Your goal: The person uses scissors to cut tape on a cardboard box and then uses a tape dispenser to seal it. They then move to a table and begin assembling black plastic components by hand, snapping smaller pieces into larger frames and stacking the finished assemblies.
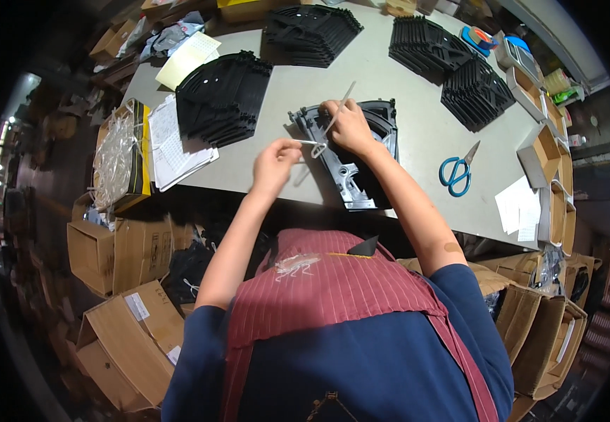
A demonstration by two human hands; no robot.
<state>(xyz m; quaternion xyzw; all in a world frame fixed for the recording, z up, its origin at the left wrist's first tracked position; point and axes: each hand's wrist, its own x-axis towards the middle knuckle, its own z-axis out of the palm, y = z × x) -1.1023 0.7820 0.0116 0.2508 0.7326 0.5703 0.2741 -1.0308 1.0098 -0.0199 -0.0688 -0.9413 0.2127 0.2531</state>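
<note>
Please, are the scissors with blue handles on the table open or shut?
The scissors look shut: their blades lie together and taper to a single point, with no visible gap between them.

Likely gap: left hand (pixel 273 167) to papers (pixel 170 144).

A navy-blue short-sleeved cloth shirt (pixel 361 366) covers the torso and upper arms. Over it lies a maroon cloth apron with thin pale pinstripes (pixel 347 295), its matching straps (pixel 463 366) running up over the chest. The apron bears a pale, branching patch (pixel 296 266), a thin yellow line (pixel 344 254) and a black pointed piece (pixel 365 246). The left hand (pixel 273 167) and right hand (pixel 349 126) are bare.
</note>
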